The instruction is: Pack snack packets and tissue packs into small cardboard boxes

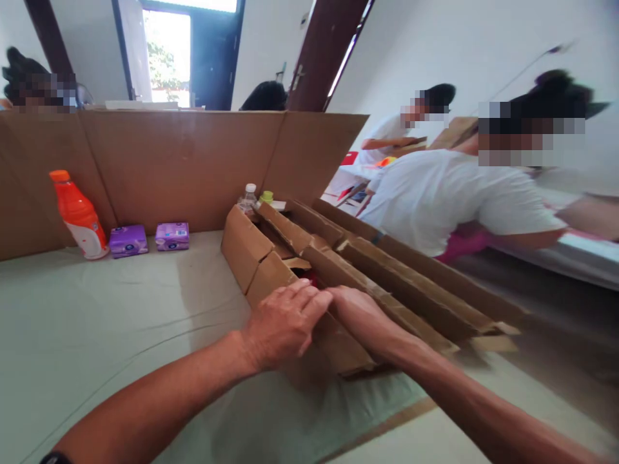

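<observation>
A cardboard box with long, slanted compartments (256, 248) lies on the cloth-covered table (159, 335). Over its nearest compartment, my left hand (285, 319) is closed, fingers bent and pressed together. My right hand (360, 316) meets it from the right, also closed, with its fingertips mostly hidden. What the fingers pinch, if anything, does not show. Just beyond them, a bit of something red (311, 277) peeks out of the compartment, beside a raised cardboard flap (296, 263).
Left on the table stand an orange bottle (80, 216) and two purple tissue packs (128, 242). Behind the box are a clear bottle (248, 201) and a green-capped container (266, 196). A cardboard screen (178, 167) borders the back. A person in white (425, 200) sits close at right.
</observation>
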Demonstrator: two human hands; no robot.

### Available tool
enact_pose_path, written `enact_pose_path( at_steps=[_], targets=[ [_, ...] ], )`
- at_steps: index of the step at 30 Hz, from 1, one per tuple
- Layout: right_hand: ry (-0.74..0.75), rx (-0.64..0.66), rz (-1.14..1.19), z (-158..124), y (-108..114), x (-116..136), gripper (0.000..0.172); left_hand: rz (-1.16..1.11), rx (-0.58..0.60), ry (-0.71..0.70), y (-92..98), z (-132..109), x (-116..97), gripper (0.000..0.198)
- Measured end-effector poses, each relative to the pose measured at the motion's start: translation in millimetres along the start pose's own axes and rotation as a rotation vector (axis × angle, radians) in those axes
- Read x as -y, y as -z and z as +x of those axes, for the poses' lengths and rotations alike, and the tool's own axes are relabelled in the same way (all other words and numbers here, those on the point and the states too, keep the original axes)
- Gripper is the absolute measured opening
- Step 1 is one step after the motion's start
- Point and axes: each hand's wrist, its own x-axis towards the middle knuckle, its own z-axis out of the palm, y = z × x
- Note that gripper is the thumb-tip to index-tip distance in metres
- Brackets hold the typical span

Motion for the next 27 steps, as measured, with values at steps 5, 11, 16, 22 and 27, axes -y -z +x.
enact_pose_path(
  at_steps=[5,11,16,22,27],
  targets=[
    [-0.154,-0.182,-0.005,-23.7,45.2,-16.7,0.031,-0.281,-0.128,0.03,-2.1,-9.7,7.5,0.079],
    [-0.05,-0.62,0.46,-52.2,107.8,-2.9,0.036,-0.924,-0.54,0.487,23.6,0.4,-10.6,0.101],
    [0.128,-0.281,0.956,-39.9,110.3,17.2,0.052,-1.59,-0.578,0.637,61.6,-6.1,-21.9,0.084],
    [-0.227,0.187,0.357,15.1,46.0,4.4,0.038,-1.618,-0.834,0.916,63.1,-79.2,-7.4,0.051],
    [-0.191,0.221,0.179,32.6,5.5,23.6,0.017,-1.652,-0.776,0.982,46.0,-107.8,-10.6,0.041]
  ],
)
